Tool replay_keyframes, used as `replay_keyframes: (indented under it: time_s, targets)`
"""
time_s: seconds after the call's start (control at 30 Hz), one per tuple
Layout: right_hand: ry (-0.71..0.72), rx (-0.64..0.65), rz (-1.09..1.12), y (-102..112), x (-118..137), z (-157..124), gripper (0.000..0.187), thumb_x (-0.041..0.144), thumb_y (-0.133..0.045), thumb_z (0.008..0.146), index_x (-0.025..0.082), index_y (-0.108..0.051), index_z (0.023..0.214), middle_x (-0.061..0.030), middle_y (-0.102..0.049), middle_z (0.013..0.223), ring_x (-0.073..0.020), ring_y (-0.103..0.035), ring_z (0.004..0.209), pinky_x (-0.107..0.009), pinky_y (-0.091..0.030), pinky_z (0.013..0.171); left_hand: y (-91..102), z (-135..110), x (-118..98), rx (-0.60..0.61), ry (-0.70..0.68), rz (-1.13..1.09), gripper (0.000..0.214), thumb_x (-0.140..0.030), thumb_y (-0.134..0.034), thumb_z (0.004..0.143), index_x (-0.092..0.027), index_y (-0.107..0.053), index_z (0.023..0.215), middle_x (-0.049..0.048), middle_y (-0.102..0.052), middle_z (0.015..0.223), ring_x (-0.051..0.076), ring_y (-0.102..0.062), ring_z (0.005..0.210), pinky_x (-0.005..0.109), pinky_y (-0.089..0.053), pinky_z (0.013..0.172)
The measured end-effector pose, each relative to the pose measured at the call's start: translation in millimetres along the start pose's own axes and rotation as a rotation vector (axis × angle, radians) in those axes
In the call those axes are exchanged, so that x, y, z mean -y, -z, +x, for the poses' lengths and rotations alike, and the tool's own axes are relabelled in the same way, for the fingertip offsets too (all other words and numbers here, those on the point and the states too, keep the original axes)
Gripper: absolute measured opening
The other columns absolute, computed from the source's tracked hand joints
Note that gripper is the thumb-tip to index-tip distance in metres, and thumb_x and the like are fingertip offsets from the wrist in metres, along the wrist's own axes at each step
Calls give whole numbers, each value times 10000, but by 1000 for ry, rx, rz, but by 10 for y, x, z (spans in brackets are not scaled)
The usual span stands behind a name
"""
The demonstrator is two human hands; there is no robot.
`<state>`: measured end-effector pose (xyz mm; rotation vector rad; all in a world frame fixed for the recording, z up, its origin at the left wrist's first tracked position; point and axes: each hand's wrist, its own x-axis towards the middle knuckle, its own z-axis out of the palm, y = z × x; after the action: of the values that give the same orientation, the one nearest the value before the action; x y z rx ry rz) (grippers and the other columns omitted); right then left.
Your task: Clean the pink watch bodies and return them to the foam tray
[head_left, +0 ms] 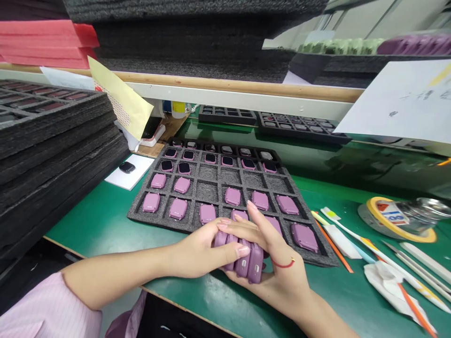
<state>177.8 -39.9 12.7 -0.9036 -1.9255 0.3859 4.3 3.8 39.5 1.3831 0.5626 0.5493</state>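
Several purple smartwatch cases (255, 264) stand side by side in a row between my two hands, above the front edge of a black foam tray. My right hand (282, 270) cradles the row from below and the right, fingers curled over its far side. From the left, my left hand (206, 249) closes on the same row, its thumb lying across the tops. The foam tray (207, 191) has square pockets. Its front rows hold purple watch cases (151, 202) back side up; farther rows hold watches with dark screens (183, 168). A few middle pockets are bare.
Stacked black foam trays (66, 136) rise at the left. A black watch (127, 167) lies on white paper. At right are brushes (352, 234), tweezers (419, 267), crumpled tissue (387, 286) and a tape roll (373, 216). A shelf edge (225, 89) crosses above.
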Motion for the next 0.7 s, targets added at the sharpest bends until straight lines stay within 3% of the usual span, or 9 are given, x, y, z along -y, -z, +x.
replay_keyframes:
  time_s: [0.17, 0.47, 0.6, 0.7]
  targets:
    - [8, -11, 20, 39, 22, 16, 953, 264, -765, 878, 282, -184, 1633, -102, -728, 1258, -297, -699, 1183, -500, -565, 1075, -24, 19, -7, 57, -25, -81, 427, -328, -757, 787, -162, -616, 1155, 105, -675, 1124, 266, -644, 1104, 433, -488, 1022]
    - [72, 15, -49, 30, 6, 6, 889, 323, -683, 950, 246, -134, 1644, -135, -710, 1293, -294, -679, 1218, -472, -594, 1027, -27, 54, 15, 54, -33, -141, 542, -269, -921, 618, -161, -658, 1080, 69, -670, 1053, 261, -634, 1072, 416, -493, 1007]
    - [165, 44, -98, 24, 12, 2, 879, 316, -668, 959, 228, -126, 1645, -137, -670, 1357, -295, -574, 1352, -533, -477, 1147, -43, 22, 53, -85, -108, -56, 566, -243, -944, 590, -168, -656, 1071, 79, -701, 1115, 282, -642, 1147, 434, -460, 1077]
    - [77, -1, -36, 67, 46, -5, 1034, 521, -756, 848, 226, -160, 1639, -162, -586, 1445, -336, -511, 1402, -578, -378, 1203, -53, -30, 73, -131, -165, -7, 624, -201, -925, 624, -182, -610, 1163, 102, -724, 1190, 273, -678, 1154, 415, -496, 1054]
